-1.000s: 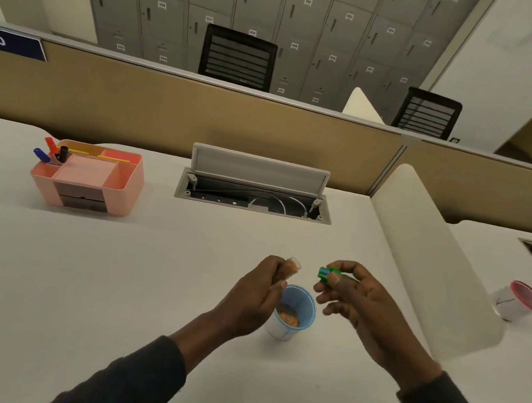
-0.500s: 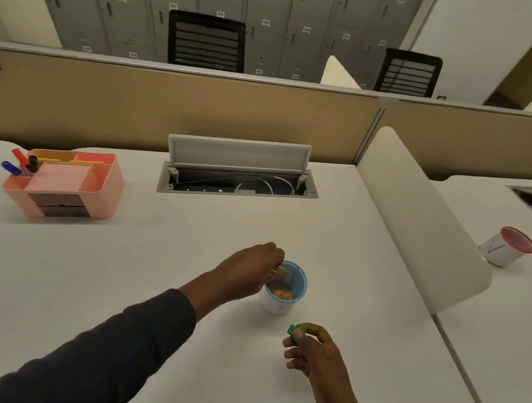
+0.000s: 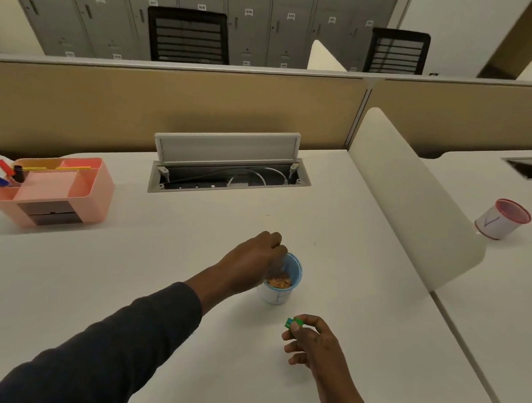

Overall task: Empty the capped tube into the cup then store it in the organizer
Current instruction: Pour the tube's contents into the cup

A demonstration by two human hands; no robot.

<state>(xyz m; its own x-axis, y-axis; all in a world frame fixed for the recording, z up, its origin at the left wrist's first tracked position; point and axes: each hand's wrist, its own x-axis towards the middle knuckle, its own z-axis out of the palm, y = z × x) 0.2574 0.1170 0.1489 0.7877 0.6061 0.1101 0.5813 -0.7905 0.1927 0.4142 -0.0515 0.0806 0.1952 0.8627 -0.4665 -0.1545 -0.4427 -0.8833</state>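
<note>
A small blue-rimmed white cup (image 3: pixel 281 295) stands on the white desk with orange-brown bits inside. My left hand (image 3: pixel 252 260) hovers over its left rim, fingers closed on a clear tube (image 3: pixel 277 267) tipped mouth-down into the cup; the tube is blurred and mostly hidden by my fingers. My right hand (image 3: pixel 314 344) rests low on the desk in front of the cup, pinching the green cap (image 3: pixel 293 323) between thumb and fingers. The pink organizer (image 3: pixel 90 200) sits at the far left of the desk, with markers in its back-left compartment.
An open cable hatch (image 3: pixel 228 170) lies behind the cup. A white curved divider (image 3: pixel 418 206) bounds the desk on the right. Beyond it stands a red-rimmed white cup (image 3: pixel 502 219). A tan partition runs along the back.
My left hand tipped the tube down into the cup, which now holds more bits. My right hand dropped with the green cap from beside the tube to the desk in front of the cup.
</note>
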